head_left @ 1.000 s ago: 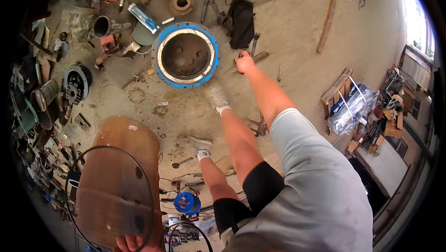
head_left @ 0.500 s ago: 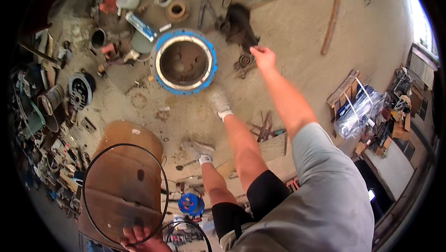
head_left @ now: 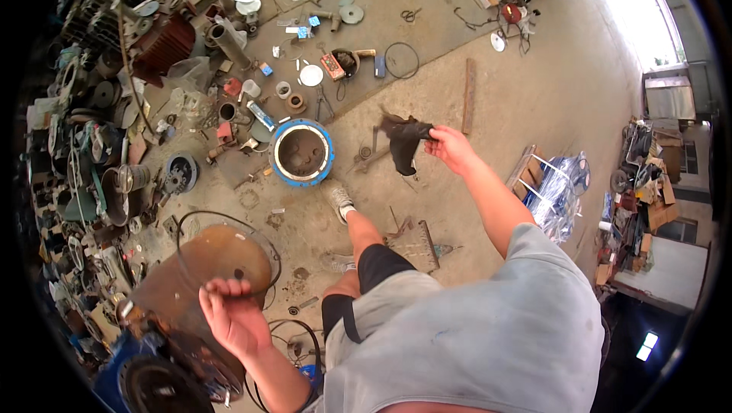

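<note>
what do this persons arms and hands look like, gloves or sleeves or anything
Both hands are bare, with no gloves, and no watch or ring shows at this size. The left hand and right hand lead back along bare forearms. The only sleeve in view is the short sleeve of a loose light grey t-shirt, ending above the right elbow. No markings or straps show on either arm.

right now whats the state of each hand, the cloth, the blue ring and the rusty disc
right hand: raised, gripping the cloth
black cloth: hanging limp, off the floor
left hand: fingers curled over the black wire hoop at the disc's edge
round rusty metal disc: tilted on its edge
blue-rimmed round metal housing: flat on the concrete floor, open side up
</note>
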`<state>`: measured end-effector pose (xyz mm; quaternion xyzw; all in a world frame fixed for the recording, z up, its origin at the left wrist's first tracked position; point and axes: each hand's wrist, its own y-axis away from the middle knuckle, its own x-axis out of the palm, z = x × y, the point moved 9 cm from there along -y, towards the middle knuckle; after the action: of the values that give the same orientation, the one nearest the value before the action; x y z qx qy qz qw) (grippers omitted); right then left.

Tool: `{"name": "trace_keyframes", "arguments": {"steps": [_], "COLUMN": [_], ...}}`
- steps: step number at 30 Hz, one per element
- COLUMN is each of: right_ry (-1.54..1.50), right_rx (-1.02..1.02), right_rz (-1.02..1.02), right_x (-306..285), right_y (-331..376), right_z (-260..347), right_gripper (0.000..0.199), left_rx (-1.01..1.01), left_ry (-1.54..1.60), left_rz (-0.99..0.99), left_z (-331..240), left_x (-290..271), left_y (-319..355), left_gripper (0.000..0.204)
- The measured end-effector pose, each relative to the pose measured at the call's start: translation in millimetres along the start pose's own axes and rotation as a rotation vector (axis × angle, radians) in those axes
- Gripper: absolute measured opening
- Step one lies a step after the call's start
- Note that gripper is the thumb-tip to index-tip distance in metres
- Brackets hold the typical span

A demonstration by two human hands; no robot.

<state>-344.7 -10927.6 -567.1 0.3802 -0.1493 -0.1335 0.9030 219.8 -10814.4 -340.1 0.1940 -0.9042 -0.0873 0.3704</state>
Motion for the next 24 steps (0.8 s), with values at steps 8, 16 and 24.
{"name": "trace_keyframes", "arguments": {"steps": [8,16,24], "right_ry": [-0.203,-0.184,0.607], "right_rx": [-0.283,-0.658,-1.150], "right_rz": [0.354,0.588,0.465], "right_x": [92.5,104.3,233.8], "right_y": [213.8,393.0,369.3], "right_z": [90.8,225.3,89.1], "right_gripper": [0.043,0.042,0.044], "left_rx": [0.031,0.172,0.290], "left_ry": [-0.075,-0.036,-0.085], "left_rz": [-0.040,-0.053,-0.163], "left_z": [-60.9,-111.3,-133.4], "left_x": [-0.3,-6.6,1.5], "left_y": [115.3,190.0,221.4], "left_gripper": [0.011,0.011,0.014]}}
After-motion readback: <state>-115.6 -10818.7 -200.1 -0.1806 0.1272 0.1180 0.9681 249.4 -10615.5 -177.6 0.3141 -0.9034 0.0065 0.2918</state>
